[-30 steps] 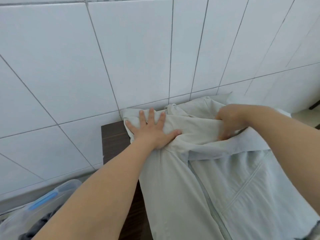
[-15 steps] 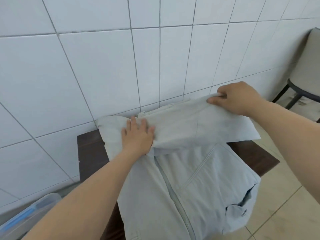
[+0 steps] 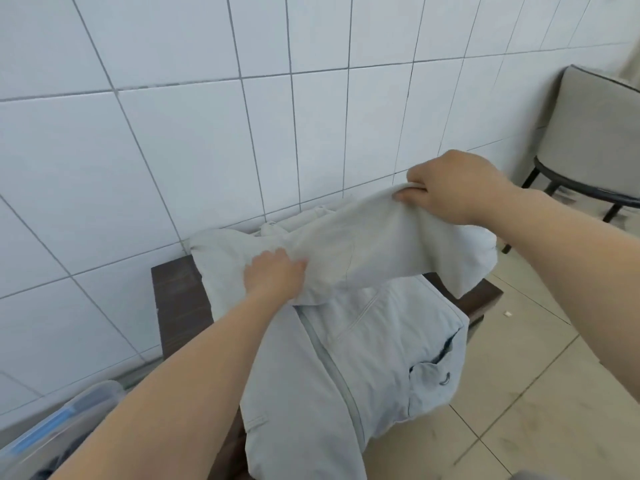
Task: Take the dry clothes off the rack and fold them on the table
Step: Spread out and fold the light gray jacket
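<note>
1. At seven o'clock, nearest, a clear plastic bin (image 3: 65, 424) with a blue handle sits low beside the table.
2. The pale grey zip jacket (image 3: 349, 344) lies on the dark wooden table (image 3: 176, 306), long axis running from six towards twelve, hem hanging off the near edge, collar end towards the wall. The cloth is thin, matte and creased; a zip runs up its middle.
3. The left hand (image 3: 273, 277), at centre, has its fingers curled into the cloth near the shoulder.
4. The right hand (image 3: 453, 187), at one o'clock, pinches the sleeve (image 3: 363, 251) and holds it lifted across the chest.
5. Beyond: white tiled wall (image 3: 207, 133); beige floor tiles (image 3: 540, 410) at four; a padded chair (image 3: 595, 140) at two.
</note>
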{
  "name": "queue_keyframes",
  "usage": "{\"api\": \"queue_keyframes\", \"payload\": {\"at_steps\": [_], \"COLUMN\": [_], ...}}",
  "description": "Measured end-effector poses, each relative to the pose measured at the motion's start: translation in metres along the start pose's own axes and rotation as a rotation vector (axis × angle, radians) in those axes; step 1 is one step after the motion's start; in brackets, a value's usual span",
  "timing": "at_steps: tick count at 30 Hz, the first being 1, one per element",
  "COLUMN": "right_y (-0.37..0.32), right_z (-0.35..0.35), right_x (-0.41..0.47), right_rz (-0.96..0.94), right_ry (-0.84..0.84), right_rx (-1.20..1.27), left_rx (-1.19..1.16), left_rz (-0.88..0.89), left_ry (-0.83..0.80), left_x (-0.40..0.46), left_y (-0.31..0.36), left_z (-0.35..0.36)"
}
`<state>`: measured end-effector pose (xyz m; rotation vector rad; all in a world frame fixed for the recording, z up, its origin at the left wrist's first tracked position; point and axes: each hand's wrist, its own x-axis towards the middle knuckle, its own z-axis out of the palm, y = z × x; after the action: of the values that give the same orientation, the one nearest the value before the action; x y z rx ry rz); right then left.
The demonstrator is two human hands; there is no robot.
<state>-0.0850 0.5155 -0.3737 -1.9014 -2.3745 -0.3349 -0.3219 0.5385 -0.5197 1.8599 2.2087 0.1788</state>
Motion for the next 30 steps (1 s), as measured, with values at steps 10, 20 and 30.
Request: {"api": "queue_keyframes", "payload": {"at_steps": [10, 20, 30], "right_y": [-0.145, -0.202, -0.155], "right_z": [0.011, 0.113, 0.098], "right_x": [-0.097, -0.181, -0.133], "right_rz": [-0.375, -0.52, 0.198], "right_ry": [0.103, -0.982, -0.083], "right_rx": [-0.326, -0.165, 0.75], "left_rx": [-1.298, -1.285, -1.154], "left_rz": [-0.239, -0.468, -0.392], "left_ry": [-0.377, -0.2, -0.34], "left_x": [-0.066, -0.122, -0.132], "left_y": [0.007, -0.077, -0.08], "left_z": [-0.073, 0.007, -0.01]}}
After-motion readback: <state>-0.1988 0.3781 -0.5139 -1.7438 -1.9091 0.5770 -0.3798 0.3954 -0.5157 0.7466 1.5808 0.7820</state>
